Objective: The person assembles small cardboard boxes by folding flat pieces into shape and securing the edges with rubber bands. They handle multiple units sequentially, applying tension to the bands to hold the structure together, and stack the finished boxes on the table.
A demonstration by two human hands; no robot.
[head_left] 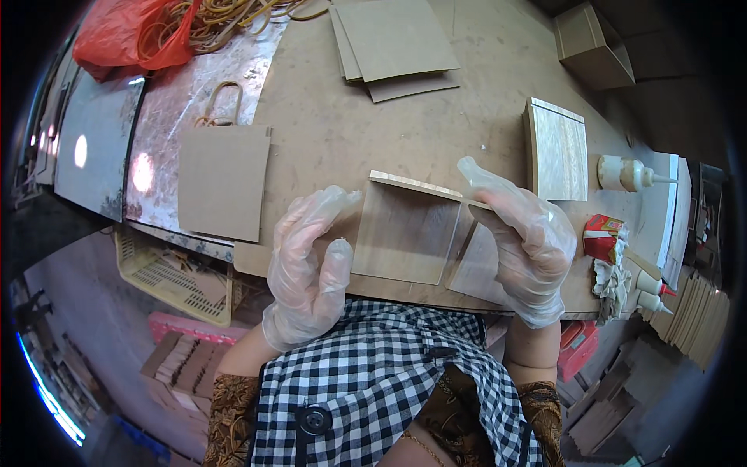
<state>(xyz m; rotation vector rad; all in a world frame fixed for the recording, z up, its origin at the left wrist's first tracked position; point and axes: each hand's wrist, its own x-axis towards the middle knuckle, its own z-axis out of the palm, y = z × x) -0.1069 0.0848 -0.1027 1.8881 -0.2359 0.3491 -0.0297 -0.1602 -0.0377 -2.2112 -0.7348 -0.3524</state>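
Both of my hands wear thin clear plastic gloves. My right hand pinches the right end of a thin pale wooden panel that stands on edge along the far side of a flat square panel on the workbench. Another flat panel lies under my right hand. My left hand hovers at the flat panel's left edge with fingers curled and apart, holding nothing.
A stack of veneered panels lies to the right, next to a glue bottle and a red packet. Cardboard sheets lie at the back, one sheet at left. A red bag holds rubber bands.
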